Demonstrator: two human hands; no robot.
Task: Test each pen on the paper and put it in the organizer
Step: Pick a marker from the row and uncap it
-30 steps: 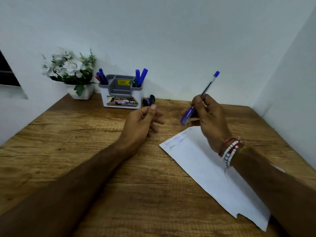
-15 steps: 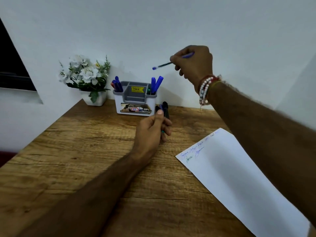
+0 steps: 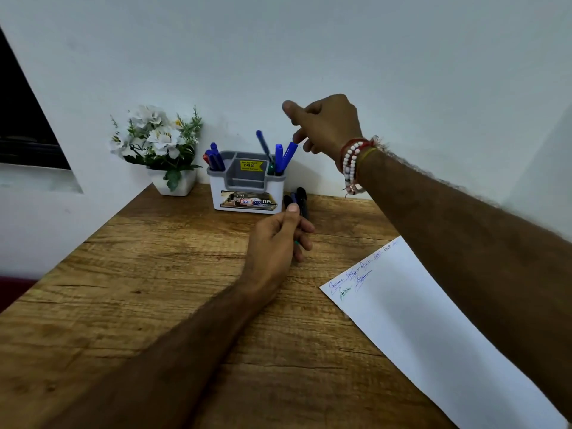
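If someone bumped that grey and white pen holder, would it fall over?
Probably it would slide, not tip: the organizer looks wide and low on the table. It seems light plastic, so a push would likely shift it. The tall pens leaning at its right end might rattle.

Both forearms are bare, no sleeves showing. The right wrist carries a stack of bracelets (image 3: 353,164): white beads, red thread, and a thin yellow cord with frayed ends. The left wrist wears nothing.
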